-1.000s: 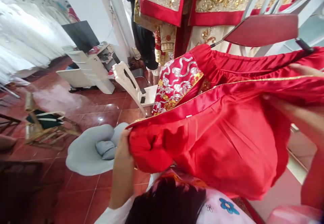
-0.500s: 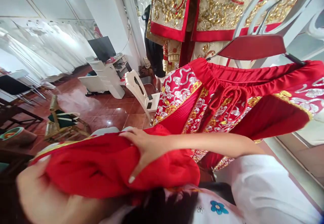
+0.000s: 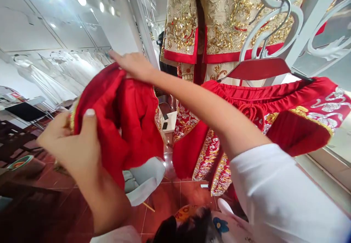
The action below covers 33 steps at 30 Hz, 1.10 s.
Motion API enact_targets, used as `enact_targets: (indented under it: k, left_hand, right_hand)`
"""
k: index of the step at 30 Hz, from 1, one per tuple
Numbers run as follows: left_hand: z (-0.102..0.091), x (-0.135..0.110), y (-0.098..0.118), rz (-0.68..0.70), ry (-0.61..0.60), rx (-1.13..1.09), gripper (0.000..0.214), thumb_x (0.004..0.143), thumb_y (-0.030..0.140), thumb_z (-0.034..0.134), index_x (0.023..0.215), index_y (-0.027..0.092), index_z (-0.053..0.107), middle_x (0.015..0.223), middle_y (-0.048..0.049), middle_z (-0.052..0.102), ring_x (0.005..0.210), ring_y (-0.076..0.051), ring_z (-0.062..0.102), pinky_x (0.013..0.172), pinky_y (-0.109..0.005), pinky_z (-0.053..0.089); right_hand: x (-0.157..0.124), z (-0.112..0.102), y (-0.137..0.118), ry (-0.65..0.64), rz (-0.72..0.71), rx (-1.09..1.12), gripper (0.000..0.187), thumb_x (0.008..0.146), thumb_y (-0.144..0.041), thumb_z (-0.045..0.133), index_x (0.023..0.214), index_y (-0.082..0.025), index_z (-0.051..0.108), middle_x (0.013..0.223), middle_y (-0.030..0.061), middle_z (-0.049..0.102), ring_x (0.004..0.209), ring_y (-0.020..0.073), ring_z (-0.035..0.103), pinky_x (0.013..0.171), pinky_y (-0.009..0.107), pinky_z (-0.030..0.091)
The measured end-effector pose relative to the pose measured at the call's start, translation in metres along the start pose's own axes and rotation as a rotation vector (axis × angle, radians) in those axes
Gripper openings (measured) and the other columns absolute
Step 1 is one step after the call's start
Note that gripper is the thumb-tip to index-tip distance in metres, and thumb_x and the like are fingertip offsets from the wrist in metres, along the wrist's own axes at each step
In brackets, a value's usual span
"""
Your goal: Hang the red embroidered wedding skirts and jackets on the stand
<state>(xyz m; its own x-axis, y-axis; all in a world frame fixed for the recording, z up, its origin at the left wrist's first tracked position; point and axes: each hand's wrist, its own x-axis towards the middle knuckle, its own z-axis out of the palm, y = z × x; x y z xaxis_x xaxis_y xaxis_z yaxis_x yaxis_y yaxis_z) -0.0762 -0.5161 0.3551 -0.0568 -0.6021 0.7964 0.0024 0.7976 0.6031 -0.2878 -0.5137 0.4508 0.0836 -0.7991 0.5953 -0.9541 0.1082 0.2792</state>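
Note:
A red garment (image 3: 106,107) with gold-trimmed edges hangs raised between my two hands, its plain red inner side towards me. My left hand (image 3: 79,140) pinches its left edge, thumb on the near side. At the garment's top edge is my right hand (image 3: 134,65), arm stretched across the view, fingers closed over the cloth. To the right, a red skirt (image 3: 192,148) with silver and gold embroidery and a drawstring waist hangs from a red hanger (image 3: 259,69). Neither hand touches the skirt.
Gold-sequined garments (image 3: 233,19) hang behind the skirt, beside a white scrollwork rack (image 3: 298,27). A grey chair (image 3: 146,180) stands below the cloth on red floor tiles. White gowns (image 3: 52,74) line the far left wall. A phone (image 3: 165,126) lies on a white seat.
Both hands have lifted the red garment from low in front of me. My right hand has moved up and left from lying spread on the cloth to holding its top edge.

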Motion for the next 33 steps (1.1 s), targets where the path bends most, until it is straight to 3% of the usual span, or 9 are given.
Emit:
enact_targets:
  k: [2, 6, 11, 15, 21, 23, 25, 29, 33]
  left_hand:
    - [0.011, 0.009, -0.011, 0.067, -0.021, -0.044, 0.014, 0.079, 0.022, 0.059, 0.074, 0.010, 0.057, 0.064, 0.0058, 0.039, 0.061, -0.006, 0.035, 0.060, -0.019, 0.030]
    - [0.052, 0.014, -0.032, 0.044, -0.238, -0.074, 0.019, 0.083, 0.024, 0.052, 0.070, 0.012, 0.058, 0.064, 0.0040, 0.048, 0.062, -0.008, 0.042, 0.061, -0.020, 0.033]
    - [0.103, 0.022, -0.024, 0.086, -0.282, -0.061, 0.022, 0.084, 0.026, 0.050, 0.065, 0.015, 0.057, 0.060, 0.0036, 0.048, 0.061, -0.010, 0.042, 0.060, -0.022, 0.032]
    - [0.107, 0.010, 0.019, 0.121, -0.371, -0.233, 0.024, 0.085, 0.030, 0.048, 0.075, 0.014, 0.064, 0.066, 0.0021, 0.056, 0.067, -0.011, 0.052, 0.066, -0.024, 0.040]
    - [0.062, -0.049, 0.092, 0.202, -0.369, -0.235, 0.021, 0.088, 0.029, 0.052, 0.098, 0.020, 0.068, 0.078, -0.0006, 0.069, 0.068, -0.015, 0.061, 0.062, -0.029, 0.050]
    - [0.053, -0.076, 0.106, 0.307, -0.530, -0.230, 0.039, 0.089, 0.029, 0.052, 0.127, 0.024, 0.055, 0.098, -0.0028, 0.072, 0.069, -0.016, 0.065, 0.062, -0.030, 0.055]
    - [0.053, -0.103, 0.111, 0.408, -0.728, -0.265, 0.061, 0.089, 0.026, 0.051, 0.146, 0.023, 0.030, 0.113, -0.0063, 0.069, 0.074, -0.018, 0.069, 0.064, -0.029, 0.058]
    - [0.072, -0.157, 0.094, 0.482, -0.904, -0.258, 0.086, 0.089, 0.028, 0.050, 0.151, 0.017, -0.009, 0.120, -0.0119, 0.066, 0.090, -0.023, 0.070, 0.077, -0.031, 0.060]
    - [0.087, -0.211, 0.044, 0.438, -0.955, -0.067, 0.104, 0.080, 0.038, 0.061, 0.149, 0.015, -0.014, 0.130, -0.0201, 0.057, 0.113, -0.032, 0.061, 0.088, -0.042, 0.057]
  right_hand:
    - [-0.018, -0.004, 0.024, -0.150, -0.025, 0.062, 0.057, 0.085, -0.037, 0.055, 0.132, -0.010, 0.038, 0.117, -0.0017, 0.060, 0.102, 0.0088, 0.053, 0.089, 0.020, 0.041]
    - [-0.051, -0.002, 0.052, -0.574, 0.122, 0.011, 0.024, 0.078, -0.018, 0.060, 0.099, -0.008, 0.065, 0.097, 0.0064, 0.068, 0.086, 0.0125, 0.059, 0.073, 0.023, 0.044]
    - [-0.055, -0.023, 0.090, -0.388, 0.302, -0.207, 0.030, 0.074, -0.008, 0.059, 0.103, -0.011, 0.067, 0.108, 0.0142, 0.066, 0.094, 0.0233, 0.061, 0.075, 0.033, 0.045]
    - [-0.072, -0.065, 0.109, -0.218, 0.321, -0.412, 0.024, 0.079, -0.013, 0.055, 0.097, -0.013, 0.071, 0.100, 0.0106, 0.069, 0.095, 0.0214, 0.061, 0.076, 0.032, 0.043]
    - [-0.142, -0.118, 0.093, -0.156, 0.403, -0.377, 0.023, 0.082, -0.023, 0.055, 0.097, -0.019, 0.072, 0.092, 0.0100, 0.069, 0.091, 0.0242, 0.059, 0.072, 0.034, 0.040]
    - [-0.160, -0.122, 0.087, -0.207, 0.422, -0.370, 0.024, 0.081, -0.020, 0.053, 0.098, -0.020, 0.071, 0.089, 0.0090, 0.067, 0.089, 0.0242, 0.059, 0.070, 0.033, 0.038]
    - [-0.172, -0.121, 0.081, -0.273, 0.428, -0.374, 0.027, 0.081, -0.017, 0.051, 0.100, -0.021, 0.070, 0.087, 0.0076, 0.066, 0.085, 0.0217, 0.058, 0.067, 0.031, 0.036]
    - [-0.178, -0.110, 0.072, -0.363, 0.433, -0.336, 0.035, 0.079, -0.010, 0.047, 0.104, -0.023, 0.067, 0.086, 0.0058, 0.064, 0.077, 0.0162, 0.056, 0.062, 0.027, 0.033]
    - [-0.183, -0.104, 0.066, -0.349, 0.440, -0.300, 0.040, 0.074, -0.004, 0.042, 0.101, -0.020, 0.066, 0.080, 0.0053, 0.060, 0.071, 0.0145, 0.053, 0.059, 0.027, 0.031]
